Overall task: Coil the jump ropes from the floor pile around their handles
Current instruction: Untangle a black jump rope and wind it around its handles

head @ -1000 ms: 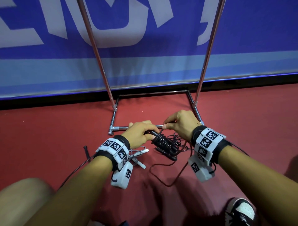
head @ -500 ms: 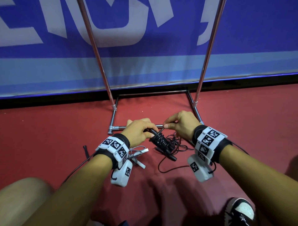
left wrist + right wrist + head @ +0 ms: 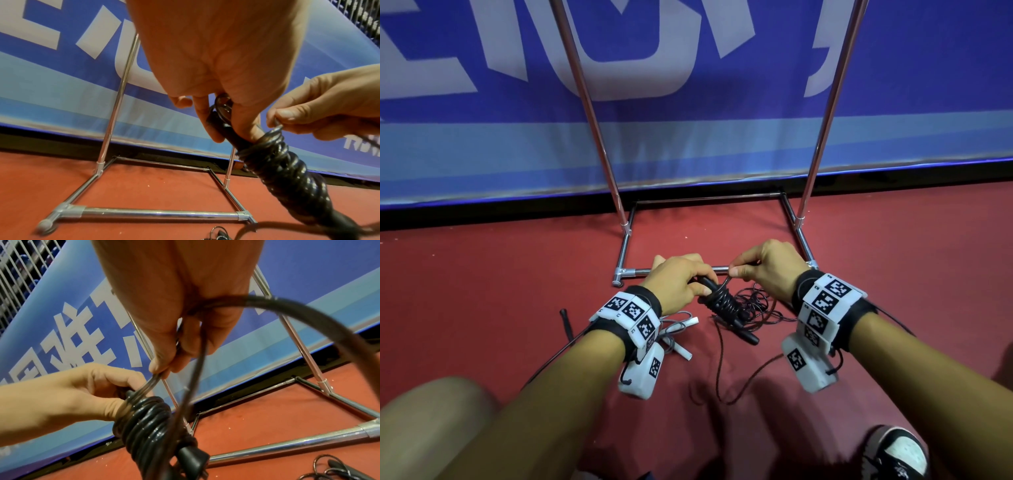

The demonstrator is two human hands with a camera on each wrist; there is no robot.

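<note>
My left hand [image 3: 681,281] grips the upper end of a pair of black jump-rope handles [image 3: 726,308], which tilt down to the right above the red floor. Black rope is wound in tight turns around the handles [image 3: 277,165]. My right hand [image 3: 763,267] pinches the free rope [image 3: 162,374] between thumb and fingers just above the top turn. A slack loop of that rope [image 3: 722,370] trails onto the floor below. In the right wrist view the coil [image 3: 144,421] sits under my left thumb.
A pile of thin black rope [image 3: 760,305] lies on the floor behind the handles. A grey rope with white handles [image 3: 681,329] lies by my left wrist. A chrome rack base [image 3: 671,270] stands just beyond my hands before a blue banner. My shoe [image 3: 897,452] is at lower right.
The slack loop on the floor has shortened and shifted while my right hand keeps pinching the rope above the coil. Both hands stay nearly in place.
</note>
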